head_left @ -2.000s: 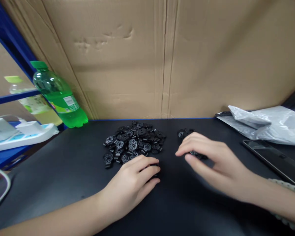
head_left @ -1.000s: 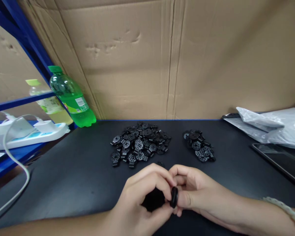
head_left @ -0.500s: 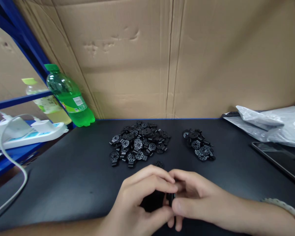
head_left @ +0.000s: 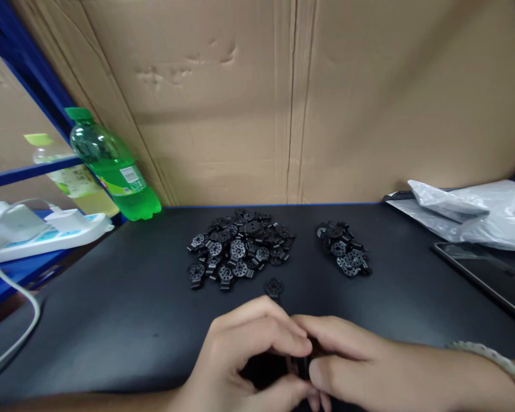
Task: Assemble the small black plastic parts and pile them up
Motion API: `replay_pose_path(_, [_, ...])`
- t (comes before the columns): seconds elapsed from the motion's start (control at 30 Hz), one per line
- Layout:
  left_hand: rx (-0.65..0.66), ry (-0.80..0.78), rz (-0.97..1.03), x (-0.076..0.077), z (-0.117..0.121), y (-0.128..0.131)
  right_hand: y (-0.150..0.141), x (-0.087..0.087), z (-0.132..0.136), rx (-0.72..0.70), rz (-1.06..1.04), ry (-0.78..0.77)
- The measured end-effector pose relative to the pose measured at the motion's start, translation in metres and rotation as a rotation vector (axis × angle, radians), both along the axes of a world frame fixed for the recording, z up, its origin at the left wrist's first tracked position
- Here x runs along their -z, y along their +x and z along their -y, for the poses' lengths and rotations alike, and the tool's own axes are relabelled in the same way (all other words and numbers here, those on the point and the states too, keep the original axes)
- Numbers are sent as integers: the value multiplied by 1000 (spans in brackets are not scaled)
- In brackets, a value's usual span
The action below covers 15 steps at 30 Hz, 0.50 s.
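Between my two hands, low at the front of the table, is a small black plastic part (head_left: 301, 366), mostly hidden by fingers. My left hand (head_left: 253, 355) curls round it from the left, thumb below and fingers above. From the right, my right hand (head_left: 347, 360) grips the same part, its thumb pressed against the side. Just beyond the fingertips lies a single round black part with holes (head_left: 274, 286). Farther back is a large pile of similar black parts (head_left: 238, 249), each a perforated disc with a short tab. A smaller pile (head_left: 345, 252) of them sits to its right.
A black phone-like device (head_left: 489, 280) and a grey-white plastic bag (head_left: 463, 214) lie at right. On the left are a green bottle (head_left: 115, 171), a paler bottle (head_left: 75, 183), a white power strip (head_left: 77, 232) and its cable (head_left: 30, 292). Cardboard (head_left: 214, 114) stands behind.
Both hands have moved slightly lower with the small part between them, uncovering more of the single disc. My right hand has closed in more around the part. The view has shifted a little.
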<state>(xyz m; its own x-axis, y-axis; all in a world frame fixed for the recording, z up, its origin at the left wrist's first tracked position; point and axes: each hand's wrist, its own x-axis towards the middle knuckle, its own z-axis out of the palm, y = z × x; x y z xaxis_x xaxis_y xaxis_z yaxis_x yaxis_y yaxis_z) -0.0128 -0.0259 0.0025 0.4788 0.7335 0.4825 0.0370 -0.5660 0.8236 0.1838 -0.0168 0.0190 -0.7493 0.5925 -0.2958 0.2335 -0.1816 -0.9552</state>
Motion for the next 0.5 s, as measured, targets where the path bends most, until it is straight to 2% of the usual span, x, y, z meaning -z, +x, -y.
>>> replay_pose_path(0.07, [-29,0,9,1,-2,2,-2,5,-1,42,-19,1])
replay_pose_path(0.17, [-109,19,11,1,-6,4,-2,16,-5,120,-191,-113])
replay_pose_path(0.37, [-119,-71,59,-1,-9,4,3,29,-14,82,-452,-323])
replay_pose_path(0.5, [-133,-189,162,0,-13,2,3,33,-19,77,-488,-370])
